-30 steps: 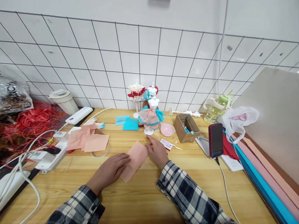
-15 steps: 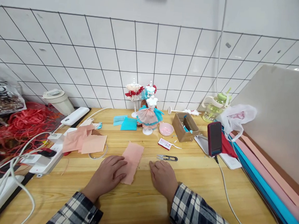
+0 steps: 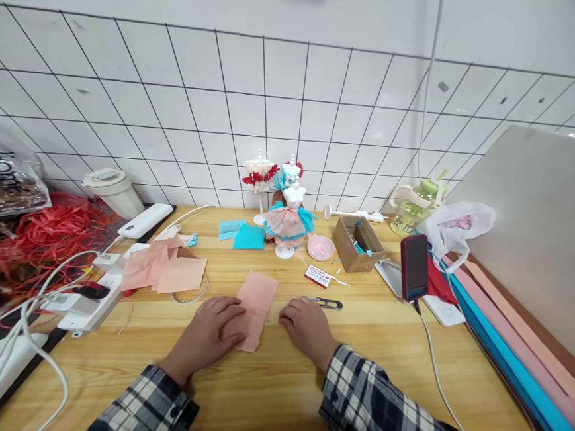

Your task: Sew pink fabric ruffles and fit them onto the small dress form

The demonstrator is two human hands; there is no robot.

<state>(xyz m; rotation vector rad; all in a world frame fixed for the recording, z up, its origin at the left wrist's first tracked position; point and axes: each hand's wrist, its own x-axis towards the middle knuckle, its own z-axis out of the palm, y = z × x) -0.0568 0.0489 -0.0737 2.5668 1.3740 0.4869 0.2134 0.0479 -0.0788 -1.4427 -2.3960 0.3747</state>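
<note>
A rectangle of peach crepe paper lies flat on the table, its right edge slightly ragged. My left hand rests over its left side, fingertips and thumb spread apart on the paper. Just right of the sheet, my right hand lies on the tabletop with fingers loosely bent and nothing visible in them. Behind that hand are thread snips, their blades partly hidden by it. A small red-and-white packet sits farther back.
Small dress forms in crepe-paper dresses stand at the back, beside a pink bowl and cardboard box. Peach paper pieces and a power strip lie left. A propped phone and crepe rolls are right.
My right hand has moved slightly left and away from me, toward the peach paper, and now covers part of the snips. My left hand stays on the paper.
</note>
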